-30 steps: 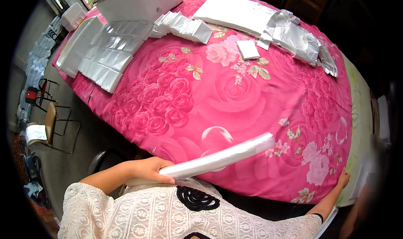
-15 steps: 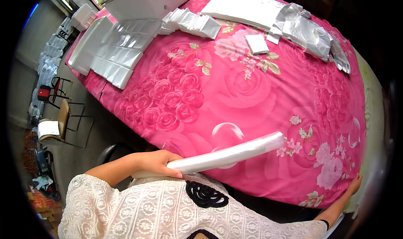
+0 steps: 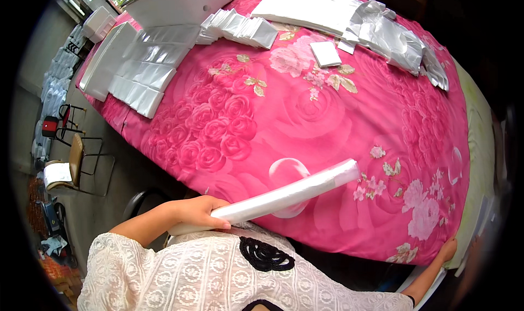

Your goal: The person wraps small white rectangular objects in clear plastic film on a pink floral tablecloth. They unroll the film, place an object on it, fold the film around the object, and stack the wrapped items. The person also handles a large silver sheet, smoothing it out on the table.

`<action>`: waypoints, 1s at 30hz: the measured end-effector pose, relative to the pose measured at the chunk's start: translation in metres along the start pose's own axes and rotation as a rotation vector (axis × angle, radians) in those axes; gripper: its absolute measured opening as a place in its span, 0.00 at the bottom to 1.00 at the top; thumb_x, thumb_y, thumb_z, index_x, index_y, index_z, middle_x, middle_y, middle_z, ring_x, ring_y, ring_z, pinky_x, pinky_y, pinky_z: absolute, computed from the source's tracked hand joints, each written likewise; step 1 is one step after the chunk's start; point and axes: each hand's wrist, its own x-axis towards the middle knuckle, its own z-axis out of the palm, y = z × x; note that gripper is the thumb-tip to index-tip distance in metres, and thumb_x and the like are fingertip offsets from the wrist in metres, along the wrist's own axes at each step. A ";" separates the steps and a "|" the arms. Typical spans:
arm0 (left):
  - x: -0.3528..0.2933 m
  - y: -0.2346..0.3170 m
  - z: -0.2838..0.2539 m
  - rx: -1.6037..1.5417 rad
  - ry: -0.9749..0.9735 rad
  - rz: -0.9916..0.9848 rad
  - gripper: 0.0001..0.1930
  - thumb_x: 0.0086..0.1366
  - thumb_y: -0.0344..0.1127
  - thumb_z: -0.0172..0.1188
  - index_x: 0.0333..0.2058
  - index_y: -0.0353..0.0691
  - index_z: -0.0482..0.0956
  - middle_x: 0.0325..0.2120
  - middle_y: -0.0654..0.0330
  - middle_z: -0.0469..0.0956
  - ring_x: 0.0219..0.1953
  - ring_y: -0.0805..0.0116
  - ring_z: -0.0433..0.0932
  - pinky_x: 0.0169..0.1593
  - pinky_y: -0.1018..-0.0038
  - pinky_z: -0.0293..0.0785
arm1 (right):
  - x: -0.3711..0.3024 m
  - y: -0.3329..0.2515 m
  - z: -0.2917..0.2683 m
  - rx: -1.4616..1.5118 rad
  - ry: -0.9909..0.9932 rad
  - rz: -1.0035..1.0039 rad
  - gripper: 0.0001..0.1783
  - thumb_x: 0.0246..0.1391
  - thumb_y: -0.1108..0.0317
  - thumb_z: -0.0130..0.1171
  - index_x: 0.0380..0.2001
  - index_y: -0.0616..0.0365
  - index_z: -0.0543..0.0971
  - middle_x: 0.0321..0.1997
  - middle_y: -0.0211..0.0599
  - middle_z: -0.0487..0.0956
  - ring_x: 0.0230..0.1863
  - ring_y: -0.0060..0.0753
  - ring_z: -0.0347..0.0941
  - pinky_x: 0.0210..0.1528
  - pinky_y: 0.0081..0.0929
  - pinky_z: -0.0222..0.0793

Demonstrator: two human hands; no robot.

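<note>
On desk [image 3: 311,131], box [image 3: 183,8] is set far L, w/ packet rows [image 3: 146,65] placed in front and packet pile [image 3: 237,30] to their R. Slab [image 3: 303,6] is laid far ctr., bag [image 3: 385,38] set at its R end, small packet [image 3: 326,54] placed before slab. Roll [image 3: 295,193] is held over near edge by L hand [image 3: 202,211]; chair [image 3: 77,157] is stood on floor [image 3: 123,172], L of desk.

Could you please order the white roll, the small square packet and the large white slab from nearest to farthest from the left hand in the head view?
1. White roll: in the left hand.
2. Small square packet: well ahead, rightward.
3. Large white slab: beyond the packet.
</note>
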 end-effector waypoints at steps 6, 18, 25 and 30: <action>0.001 -0.019 -0.014 -0.097 -0.018 -0.006 0.23 0.56 0.42 0.59 0.46 0.34 0.70 0.34 0.59 0.76 0.37 0.73 0.73 0.44 0.75 0.69 | 0.005 0.015 0.001 -0.237 0.109 0.111 0.30 0.57 0.41 0.36 0.32 0.56 0.76 0.34 0.49 0.78 0.36 0.51 0.75 0.35 0.50 0.69; -0.001 -0.057 -0.021 -0.384 -0.103 0.024 0.20 0.54 0.38 0.61 0.43 0.33 0.69 0.29 0.60 0.75 0.31 0.74 0.74 0.37 0.77 0.72 | -0.264 -0.366 -0.206 1.130 -0.577 -0.971 0.12 0.50 0.63 0.57 0.33 0.62 0.77 0.30 0.36 0.76 0.28 0.27 0.70 0.31 0.22 0.66; -0.002 -0.061 -0.028 -0.344 -0.105 0.001 0.19 0.55 0.35 0.60 0.42 0.33 0.69 0.29 0.61 0.75 0.29 0.75 0.73 0.35 0.78 0.71 | -0.310 -0.426 -0.209 1.051 -1.360 -0.785 0.14 0.52 0.62 0.57 0.31 0.65 0.76 0.23 0.32 0.75 0.21 0.20 0.67 0.24 0.20 0.64; 0.000 -0.067 -0.030 -0.338 -0.092 0.046 0.20 0.55 0.35 0.60 0.44 0.33 0.69 0.29 0.61 0.76 0.29 0.76 0.74 0.35 0.78 0.72 | -0.311 -0.435 -0.201 1.153 -1.520 -0.789 0.08 0.53 0.65 0.57 0.30 0.60 0.77 0.18 0.26 0.72 0.18 0.12 0.63 0.19 0.12 0.58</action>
